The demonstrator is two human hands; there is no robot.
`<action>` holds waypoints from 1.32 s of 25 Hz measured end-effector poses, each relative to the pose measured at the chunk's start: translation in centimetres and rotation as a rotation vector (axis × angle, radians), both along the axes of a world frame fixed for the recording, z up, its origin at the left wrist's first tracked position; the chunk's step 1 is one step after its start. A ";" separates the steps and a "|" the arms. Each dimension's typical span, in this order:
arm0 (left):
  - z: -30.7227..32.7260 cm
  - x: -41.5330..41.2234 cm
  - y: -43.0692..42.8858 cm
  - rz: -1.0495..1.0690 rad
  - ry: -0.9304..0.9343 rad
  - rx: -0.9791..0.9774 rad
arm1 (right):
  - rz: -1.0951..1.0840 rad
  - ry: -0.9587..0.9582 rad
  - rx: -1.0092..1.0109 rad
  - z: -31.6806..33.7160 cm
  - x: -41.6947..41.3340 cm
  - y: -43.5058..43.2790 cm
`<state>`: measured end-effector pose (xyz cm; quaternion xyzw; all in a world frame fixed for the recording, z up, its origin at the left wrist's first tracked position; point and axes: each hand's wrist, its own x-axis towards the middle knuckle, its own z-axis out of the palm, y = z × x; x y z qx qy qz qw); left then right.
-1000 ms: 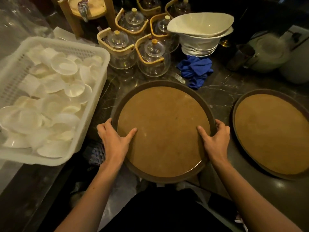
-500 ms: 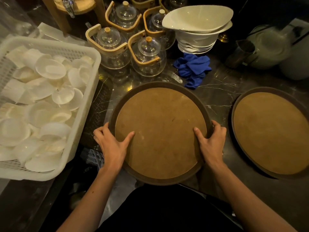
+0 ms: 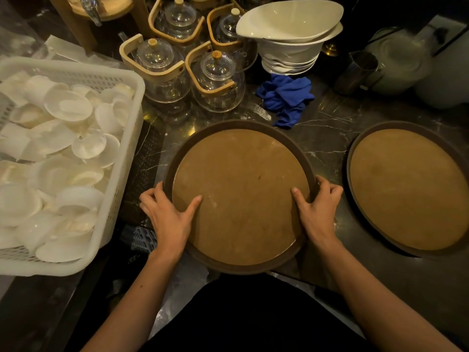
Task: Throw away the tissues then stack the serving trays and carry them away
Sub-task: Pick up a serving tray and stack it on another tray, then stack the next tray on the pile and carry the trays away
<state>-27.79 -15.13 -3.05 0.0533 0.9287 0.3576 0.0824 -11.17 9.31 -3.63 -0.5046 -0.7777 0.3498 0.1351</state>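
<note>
Two round serving trays lie in the head view on a dark marble counter (image 3: 330,128). The near tray (image 3: 241,194) sits straight ahead, its front edge overhanging the counter's edge. The left hand (image 3: 168,215) clamps its left rim: the thumb (image 3: 193,203) lies flat on the brown inner surface, while the other fingers (image 3: 149,196) curl over the outside of the dark rim. The right hand (image 3: 317,209) grips the opposite rim the same way, thumb pressed on the inner surface, fingers wrapped outside. Whether the tray is lifted or resting cannot be told.

Just beyond the right hand's knuckles, apart from the held tray, lies the second tray (image 3: 406,189), bare and flat on the counter. Past the left fingers stands a white plastic basket (image 3: 119,153) heaped with small white dishes. Beyond both thumbs, behind the held tray's far rim, stand glass teapots (image 3: 215,82) with wooden handles, a crumpled blue cloth (image 3: 286,97), and a stack of white bowls (image 3: 289,39).
</note>
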 end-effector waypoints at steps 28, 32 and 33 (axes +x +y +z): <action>5.6 12.6 5.1 -0.444 0.309 0.116 | 0.219 0.127 0.215 4.4 13.0 -1.6; 6.6 18.3 7.9 -0.624 0.356 0.132 | 0.195 0.167 0.313 5.4 19.1 -1.1; 6.9 19.6 8.6 -0.660 0.375 0.137 | 0.177 0.169 0.331 5.6 20.4 -0.8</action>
